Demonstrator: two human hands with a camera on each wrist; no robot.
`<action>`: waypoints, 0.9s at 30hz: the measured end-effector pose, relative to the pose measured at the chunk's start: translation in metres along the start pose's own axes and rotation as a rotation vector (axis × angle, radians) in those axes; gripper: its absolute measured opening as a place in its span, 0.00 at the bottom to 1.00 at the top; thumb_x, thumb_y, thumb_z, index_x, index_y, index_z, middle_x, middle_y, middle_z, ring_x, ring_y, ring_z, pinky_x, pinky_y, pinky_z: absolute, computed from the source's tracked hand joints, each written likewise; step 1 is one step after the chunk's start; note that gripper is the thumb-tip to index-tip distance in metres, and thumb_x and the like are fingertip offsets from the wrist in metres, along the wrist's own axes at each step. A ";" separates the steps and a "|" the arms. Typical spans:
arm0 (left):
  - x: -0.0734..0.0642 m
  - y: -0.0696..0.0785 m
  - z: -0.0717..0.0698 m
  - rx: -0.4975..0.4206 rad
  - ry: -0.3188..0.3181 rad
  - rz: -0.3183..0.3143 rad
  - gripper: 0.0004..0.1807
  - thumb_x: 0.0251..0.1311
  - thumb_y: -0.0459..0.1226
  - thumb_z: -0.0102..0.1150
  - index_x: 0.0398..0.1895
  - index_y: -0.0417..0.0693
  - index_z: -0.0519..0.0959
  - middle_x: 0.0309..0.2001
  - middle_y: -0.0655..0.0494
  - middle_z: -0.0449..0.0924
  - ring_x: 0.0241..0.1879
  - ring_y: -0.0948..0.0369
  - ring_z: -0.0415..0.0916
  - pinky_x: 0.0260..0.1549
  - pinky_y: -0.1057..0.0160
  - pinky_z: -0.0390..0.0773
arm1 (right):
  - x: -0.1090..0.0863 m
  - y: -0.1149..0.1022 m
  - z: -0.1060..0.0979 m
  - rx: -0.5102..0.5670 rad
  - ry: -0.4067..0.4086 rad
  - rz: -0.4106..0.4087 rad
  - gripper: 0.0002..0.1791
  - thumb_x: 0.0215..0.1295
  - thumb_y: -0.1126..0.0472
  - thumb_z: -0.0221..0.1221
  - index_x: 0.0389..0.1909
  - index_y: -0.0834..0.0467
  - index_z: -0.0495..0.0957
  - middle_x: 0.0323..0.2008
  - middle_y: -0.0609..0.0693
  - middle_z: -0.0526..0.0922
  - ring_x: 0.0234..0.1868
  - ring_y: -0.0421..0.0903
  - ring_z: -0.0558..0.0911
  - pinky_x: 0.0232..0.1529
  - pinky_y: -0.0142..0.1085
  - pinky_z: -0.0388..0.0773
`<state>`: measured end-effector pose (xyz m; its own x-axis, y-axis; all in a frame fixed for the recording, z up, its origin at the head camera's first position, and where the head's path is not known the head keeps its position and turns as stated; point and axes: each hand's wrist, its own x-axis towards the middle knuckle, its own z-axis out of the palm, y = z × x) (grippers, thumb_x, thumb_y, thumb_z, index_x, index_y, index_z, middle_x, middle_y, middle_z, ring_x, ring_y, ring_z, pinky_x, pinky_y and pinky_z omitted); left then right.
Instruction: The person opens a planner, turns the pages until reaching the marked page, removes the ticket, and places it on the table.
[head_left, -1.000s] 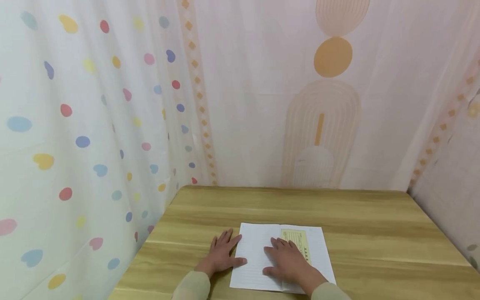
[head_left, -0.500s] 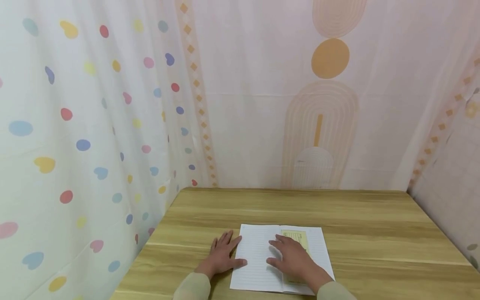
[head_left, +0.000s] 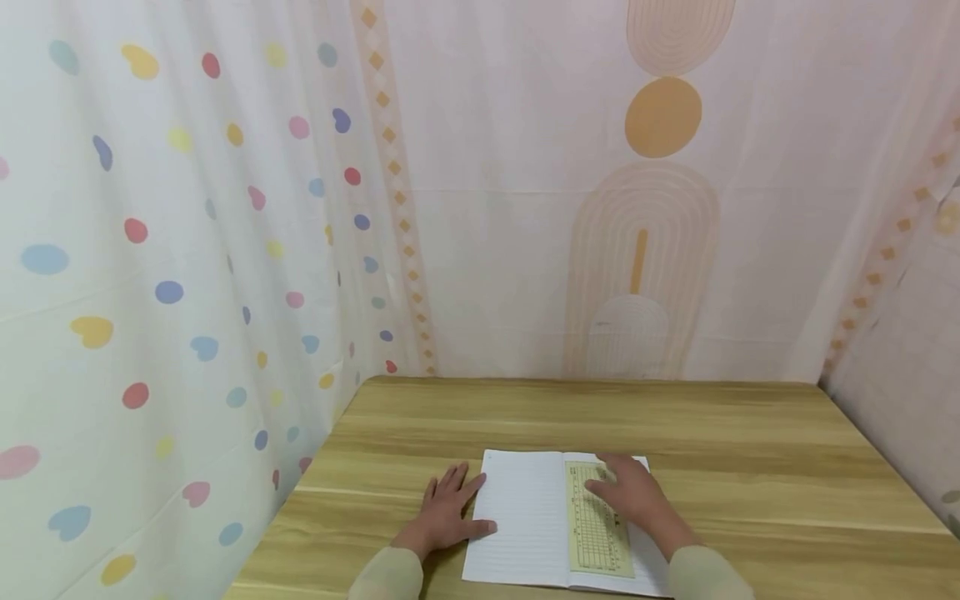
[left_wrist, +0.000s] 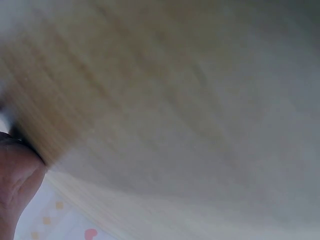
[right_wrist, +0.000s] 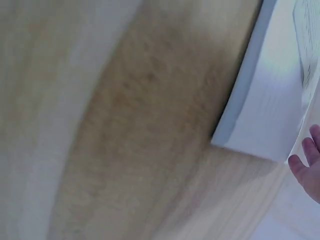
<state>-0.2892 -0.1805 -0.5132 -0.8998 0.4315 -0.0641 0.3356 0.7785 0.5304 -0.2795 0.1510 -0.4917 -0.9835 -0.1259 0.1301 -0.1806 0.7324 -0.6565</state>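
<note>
An open notebook with white lined pages lies on the wooden table. On its right page is a pale yellow-green printed sheet with a grid of lines. My left hand rests flat with fingers spread on the table, its thumb and forefinger over the notebook's left edge. My right hand is over the upper right page, its fingers loosely extended and covering the sheet's upper right part. The right wrist view shows those fingers by the notebook's corner. Only a part of the left hand shows in the left wrist view.
The wooden table extends to the back and right of the notebook. A curtain with coloured dots hangs at the left, and a pale patterned curtain stands behind the table's far edge.
My right hand has lifted from the notebook's middle and moved right, uncovering most of the yellow-green sheet. My left hand stays where it was.
</note>
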 end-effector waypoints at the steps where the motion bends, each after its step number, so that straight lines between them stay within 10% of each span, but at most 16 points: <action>1: 0.001 -0.001 0.001 -0.002 0.004 0.003 0.49 0.59 0.63 0.60 0.76 0.45 0.60 0.76 0.33 0.44 0.75 0.36 0.37 0.68 0.33 0.33 | 0.001 0.002 -0.002 0.002 0.007 0.011 0.32 0.66 0.53 0.63 0.64 0.69 0.71 0.62 0.70 0.73 0.65 0.71 0.67 0.64 0.62 0.62; 10: 0.004 -0.007 0.004 0.009 0.002 0.001 0.49 0.58 0.64 0.59 0.76 0.46 0.60 0.77 0.34 0.43 0.75 0.37 0.37 0.68 0.33 0.32 | 0.006 0.014 -0.004 -0.019 -0.034 0.138 0.34 0.63 0.54 0.67 0.64 0.71 0.70 0.64 0.72 0.68 0.67 0.72 0.62 0.66 0.63 0.58; 27: 0.000 -0.001 0.002 0.012 -0.008 -0.005 0.47 0.60 0.61 0.60 0.76 0.46 0.60 0.77 0.34 0.43 0.76 0.38 0.37 0.68 0.33 0.34 | 0.004 0.017 0.003 -0.119 -0.023 0.104 0.31 0.62 0.56 0.66 0.60 0.71 0.74 0.64 0.71 0.68 0.66 0.71 0.63 0.64 0.65 0.58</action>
<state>-0.2894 -0.1803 -0.5153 -0.8990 0.4317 -0.0735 0.3348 0.7858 0.5201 -0.2864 0.1610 -0.5046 -0.9971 -0.0596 0.0479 -0.0763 0.8165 -0.5723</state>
